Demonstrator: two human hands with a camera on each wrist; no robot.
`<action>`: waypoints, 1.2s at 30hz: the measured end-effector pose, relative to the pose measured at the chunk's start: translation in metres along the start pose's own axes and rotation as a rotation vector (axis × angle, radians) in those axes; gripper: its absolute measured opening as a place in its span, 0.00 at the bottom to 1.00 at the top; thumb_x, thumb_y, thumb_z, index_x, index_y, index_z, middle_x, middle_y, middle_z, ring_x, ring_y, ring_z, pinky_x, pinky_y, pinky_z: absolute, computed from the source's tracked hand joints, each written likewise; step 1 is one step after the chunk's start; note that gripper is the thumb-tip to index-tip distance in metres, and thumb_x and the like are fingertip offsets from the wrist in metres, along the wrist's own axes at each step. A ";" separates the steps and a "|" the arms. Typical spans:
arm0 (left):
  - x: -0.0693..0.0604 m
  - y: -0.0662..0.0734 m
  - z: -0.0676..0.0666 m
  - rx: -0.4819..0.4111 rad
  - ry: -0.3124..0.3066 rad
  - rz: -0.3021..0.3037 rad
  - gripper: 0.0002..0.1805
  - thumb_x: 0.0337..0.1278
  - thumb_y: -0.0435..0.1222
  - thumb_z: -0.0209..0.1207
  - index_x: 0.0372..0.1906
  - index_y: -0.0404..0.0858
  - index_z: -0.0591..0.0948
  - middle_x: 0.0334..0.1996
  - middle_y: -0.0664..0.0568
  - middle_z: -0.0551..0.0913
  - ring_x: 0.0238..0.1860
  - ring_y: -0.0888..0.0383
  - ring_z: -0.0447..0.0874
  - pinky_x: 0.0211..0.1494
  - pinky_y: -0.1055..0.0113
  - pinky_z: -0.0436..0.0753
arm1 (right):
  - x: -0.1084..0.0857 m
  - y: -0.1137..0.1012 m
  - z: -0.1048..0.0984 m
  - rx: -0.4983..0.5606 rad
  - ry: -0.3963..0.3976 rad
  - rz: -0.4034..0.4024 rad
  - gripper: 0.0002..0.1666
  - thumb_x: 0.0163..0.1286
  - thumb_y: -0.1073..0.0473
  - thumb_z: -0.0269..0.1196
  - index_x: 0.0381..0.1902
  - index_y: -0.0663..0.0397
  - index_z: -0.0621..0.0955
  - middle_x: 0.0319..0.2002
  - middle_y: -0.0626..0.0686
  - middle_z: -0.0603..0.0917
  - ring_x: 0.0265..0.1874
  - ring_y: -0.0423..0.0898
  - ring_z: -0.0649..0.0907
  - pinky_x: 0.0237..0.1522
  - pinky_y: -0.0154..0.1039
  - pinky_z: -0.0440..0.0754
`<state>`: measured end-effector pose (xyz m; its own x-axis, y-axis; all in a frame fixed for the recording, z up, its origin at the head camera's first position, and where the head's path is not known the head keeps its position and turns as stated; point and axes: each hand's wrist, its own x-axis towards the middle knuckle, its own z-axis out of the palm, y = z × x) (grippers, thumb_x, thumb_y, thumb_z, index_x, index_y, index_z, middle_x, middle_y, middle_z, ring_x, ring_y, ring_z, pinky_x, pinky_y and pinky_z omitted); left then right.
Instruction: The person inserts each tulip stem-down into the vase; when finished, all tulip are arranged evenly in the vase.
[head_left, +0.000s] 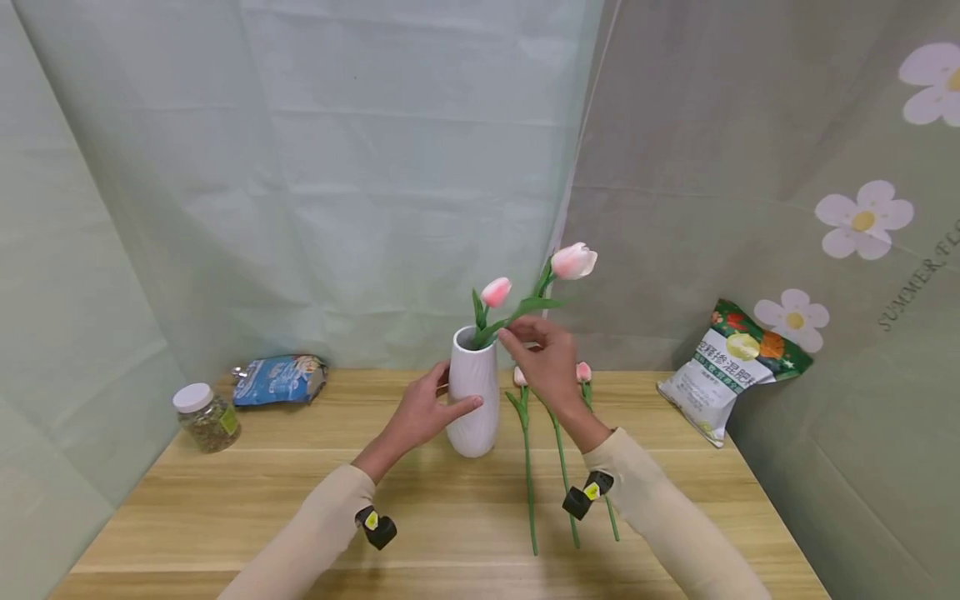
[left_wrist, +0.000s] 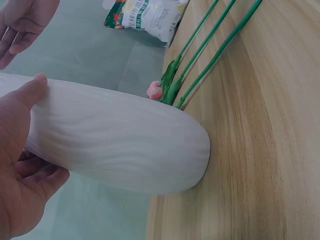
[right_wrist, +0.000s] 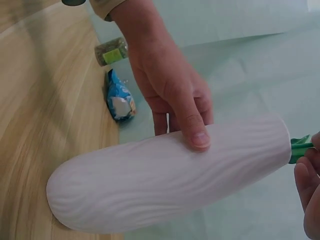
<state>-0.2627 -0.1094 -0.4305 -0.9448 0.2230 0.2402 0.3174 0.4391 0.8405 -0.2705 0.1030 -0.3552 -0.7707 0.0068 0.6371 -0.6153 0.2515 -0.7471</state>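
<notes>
We are seeing a tall white vase with a rippled surface (head_left: 472, 417) standing upright at the centre of the head view, on a pale wood-grain table (head_left: 300, 517). It is probably being steadied because the stems at its mouth could be pushing it off balance. A smaller pink tulip with green leaves (head_left: 496, 292) is already rising from the vase, while a larger pale-pink tulip (head_left: 574, 261) is leaning out towards the upper right, its stem running to the rim.

Three long-stemmed tulips (head_left: 528, 475) are lying just right of the vase, stems pointing to the bottom of the frame, presumably for easy reach; the right arm is partly covering them. We are reading the other goods as set aside: a clear jar with a white lid (head_left: 207, 419) and a blue glossy pouch (head_left: 280, 381) are sitting at the left, and a green-and-white plastic bag (head_left: 735, 367) is leaning at the right.

As for the hands, the left hand (head_left: 427, 408) is gripping the vase's body, thumb across the front, fingers curving behind. The right hand (head_left: 547, 358) is pinching the larger tulip's green stem or leaf between thumb and fingertips beside the rim; we are unable to tell which.
</notes>
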 end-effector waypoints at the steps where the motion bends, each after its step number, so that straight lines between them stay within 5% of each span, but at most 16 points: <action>1: 0.000 0.000 0.000 -0.001 -0.001 0.001 0.44 0.57 0.53 0.72 0.73 0.39 0.68 0.64 0.43 0.79 0.65 0.47 0.78 0.69 0.49 0.79 | 0.000 0.001 0.000 -0.007 -0.008 0.003 0.07 0.67 0.59 0.73 0.38 0.58 0.89 0.36 0.56 0.91 0.38 0.49 0.90 0.36 0.32 0.87; 11: 0.000 0.000 -0.001 0.001 -0.002 0.005 0.44 0.57 0.53 0.72 0.73 0.38 0.69 0.64 0.43 0.79 0.65 0.47 0.78 0.68 0.49 0.80 | -0.003 0.001 -0.001 -0.042 -0.079 0.035 0.10 0.67 0.55 0.73 0.41 0.55 0.90 0.35 0.52 0.90 0.37 0.45 0.87 0.36 0.32 0.86; 23: 0.000 -0.001 0.000 0.006 0.003 0.007 0.44 0.57 0.53 0.72 0.73 0.40 0.69 0.64 0.45 0.79 0.65 0.49 0.78 0.68 0.52 0.80 | -0.004 -0.002 -0.001 -0.024 -0.067 0.067 0.08 0.64 0.58 0.74 0.35 0.58 0.89 0.32 0.54 0.90 0.35 0.46 0.88 0.34 0.33 0.86; 36: 0.000 -0.003 0.001 0.001 -0.002 0.007 0.44 0.56 0.55 0.72 0.73 0.40 0.69 0.64 0.45 0.79 0.65 0.49 0.79 0.68 0.52 0.80 | 0.001 0.000 0.002 -0.061 -0.076 0.059 0.10 0.68 0.53 0.71 0.40 0.54 0.90 0.34 0.51 0.90 0.35 0.43 0.87 0.36 0.35 0.87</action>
<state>-0.2639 -0.1099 -0.4331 -0.9422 0.2282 0.2452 0.3243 0.4381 0.8384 -0.2714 0.1010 -0.3546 -0.8172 -0.0499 0.5741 -0.5589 0.3114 -0.7685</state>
